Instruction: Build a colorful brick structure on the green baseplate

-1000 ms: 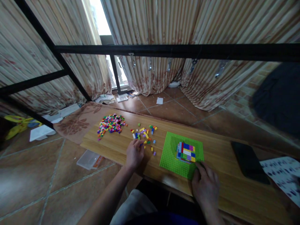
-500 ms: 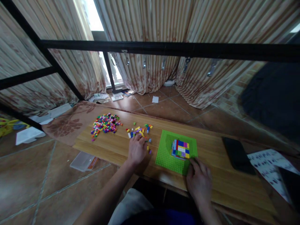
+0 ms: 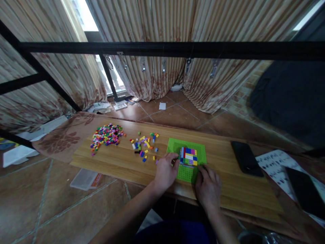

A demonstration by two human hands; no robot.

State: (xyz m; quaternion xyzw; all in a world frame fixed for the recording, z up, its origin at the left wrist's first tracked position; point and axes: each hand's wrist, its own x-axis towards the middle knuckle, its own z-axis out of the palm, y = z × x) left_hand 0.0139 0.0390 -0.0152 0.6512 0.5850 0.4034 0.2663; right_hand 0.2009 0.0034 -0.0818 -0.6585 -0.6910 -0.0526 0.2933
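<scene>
A green studded baseplate lies on the wooden board with a low, multicoloured toy-brick structure on it. Its top shows blue, white, yellow, red and pink bricks. Just left of the structure is my left hand, thumb and index finger pinched close to its side; whatever is between the fingertips is too small to make out. My right hand holds the front right corner of the baseplate, its fingers curled close to the structure's near corner. Loose bricks lie scattered left of the baseplate.
A large heap of mixed bricks sits farther left on the wooden board. To the right are a black phone, a printed sheet and another dark flat object. A clear plastic box rests on the floor.
My left hand has moved right, from the scattered bricks to the left side of the structure. My right hand stays at the baseplate corner. The whole view has shifted slightly.
</scene>
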